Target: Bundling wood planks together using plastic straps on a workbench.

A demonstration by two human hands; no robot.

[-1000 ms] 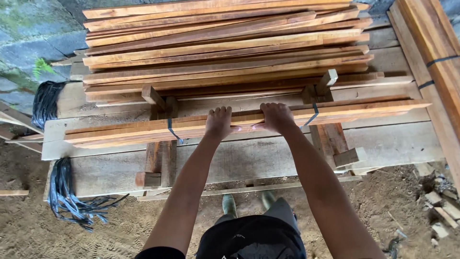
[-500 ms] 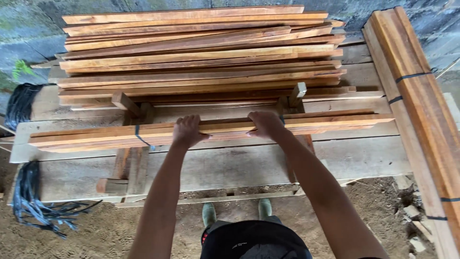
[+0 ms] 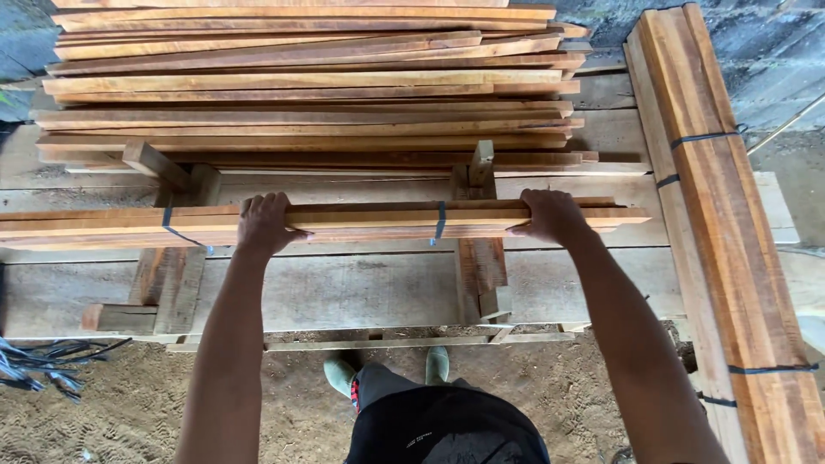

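While the strapped slat bundle (image 3: pixel 344 219) lies crosswise along the workbench's (image 3: pixel 361 288) near edge, long axis running left to right, the left hand (image 3: pixel 262 223) grips it left of centre and the right hand (image 3: pixel 550 215) clasps it near its right end.

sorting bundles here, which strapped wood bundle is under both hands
The horizontal bundle across the wooden supports, gripped by left hand and right hand; the other strapped bundle lies untouched at right.
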